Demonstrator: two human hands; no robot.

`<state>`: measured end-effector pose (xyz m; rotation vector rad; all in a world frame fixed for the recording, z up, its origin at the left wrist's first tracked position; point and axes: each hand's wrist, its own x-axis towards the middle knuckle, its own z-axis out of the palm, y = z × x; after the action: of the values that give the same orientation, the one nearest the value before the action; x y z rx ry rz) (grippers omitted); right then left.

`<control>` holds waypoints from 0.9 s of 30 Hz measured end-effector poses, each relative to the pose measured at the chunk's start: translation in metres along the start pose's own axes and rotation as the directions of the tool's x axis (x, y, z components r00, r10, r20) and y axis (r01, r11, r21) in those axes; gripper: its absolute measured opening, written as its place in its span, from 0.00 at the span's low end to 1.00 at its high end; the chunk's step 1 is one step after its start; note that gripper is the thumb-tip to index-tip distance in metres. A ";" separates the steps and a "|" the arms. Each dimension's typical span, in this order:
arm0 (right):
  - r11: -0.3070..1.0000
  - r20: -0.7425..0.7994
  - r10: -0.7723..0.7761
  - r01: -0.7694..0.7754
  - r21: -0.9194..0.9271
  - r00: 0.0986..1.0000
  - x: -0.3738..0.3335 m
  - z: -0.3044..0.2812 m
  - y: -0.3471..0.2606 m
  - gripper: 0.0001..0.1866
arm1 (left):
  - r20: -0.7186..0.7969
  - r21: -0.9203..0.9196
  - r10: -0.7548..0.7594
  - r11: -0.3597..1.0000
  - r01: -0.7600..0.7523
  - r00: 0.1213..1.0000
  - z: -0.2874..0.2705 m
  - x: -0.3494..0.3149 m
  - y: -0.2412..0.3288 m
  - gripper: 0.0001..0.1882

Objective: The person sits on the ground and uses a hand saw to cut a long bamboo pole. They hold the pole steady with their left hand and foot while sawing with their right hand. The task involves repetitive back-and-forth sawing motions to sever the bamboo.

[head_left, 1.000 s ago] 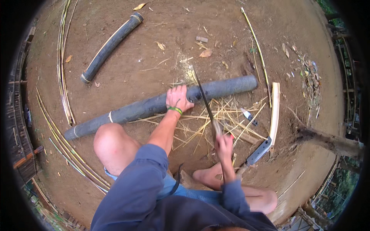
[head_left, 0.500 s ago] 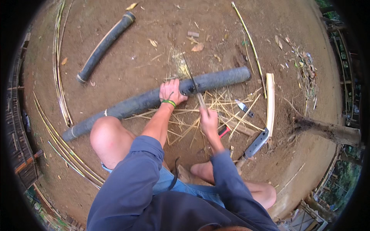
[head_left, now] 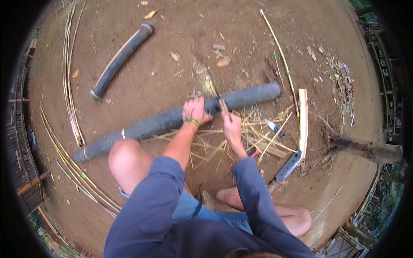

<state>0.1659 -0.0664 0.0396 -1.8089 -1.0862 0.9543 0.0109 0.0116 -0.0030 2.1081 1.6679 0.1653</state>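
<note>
A long, thick, dark bamboo pole (head_left: 155, 125) lies slantwise across the ground before me, its left part beside my knee. My left hand (head_left: 197, 110), a green band at its wrist, grips the pole from above near its middle. Just to the right, my right hand (head_left: 232, 126) is closed round the pale handle of a saw (head_left: 223, 105). The saw's thin dark blade crosses the pole and points away from me, slightly blurred. Pale sawdust (head_left: 207, 84) lies on the soil beyond the pole, under the blade.
Thin split strips (head_left: 211, 148) litter the ground on the near side. At right lie a knife (head_left: 274, 127), a large dark-handled blade (head_left: 288, 166) and a pale split length (head_left: 303, 122). A shorter dark bamboo piece (head_left: 122, 60) and slender canes (head_left: 66, 77) lie at left. A post (head_left: 370, 149) stands at right.
My right hand has pushed the saw forward, so its handle is now close against the pole. My left hand keeps its grip. The whole view has shifted slightly.
</note>
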 end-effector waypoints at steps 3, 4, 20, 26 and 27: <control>0.992 -0.020 -0.016 0.014 -0.123 1.000 -0.072 -0.029 0.015 0.22 | -0.024 0.032 -0.029 0.999 0.030 0.999 0.008 -0.014 -0.012 0.42; 0.998 0.048 0.025 -0.022 -0.060 0.999 -0.123 -0.063 0.013 0.20 | 0.001 0.035 -0.041 0.999 0.041 0.999 -0.006 0.005 -0.017 0.41; 0.996 0.028 0.053 -0.055 0.067 0.998 0.002 0.000 0.002 0.24 | -0.012 -0.030 -0.019 0.999 0.018 1.000 0.000 0.000 -0.005 0.37; 0.988 0.071 0.156 -0.157 0.002 0.985 -0.071 -0.035 0.024 0.20 | 0.044 -0.002 -0.064 0.998 0.064 0.997 -0.006 -0.005 -0.007 0.40; 0.991 0.109 0.124 -0.129 0.039 0.986 -0.107 -0.060 0.013 0.19 | 0.233 -0.022 -0.106 0.993 0.114 0.967 -0.021 0.008 -0.009 0.42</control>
<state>0.1860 -0.1833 0.0727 -1.8240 -1.0143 1.1539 -0.0032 0.0261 0.0108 1.9201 1.6243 -0.0822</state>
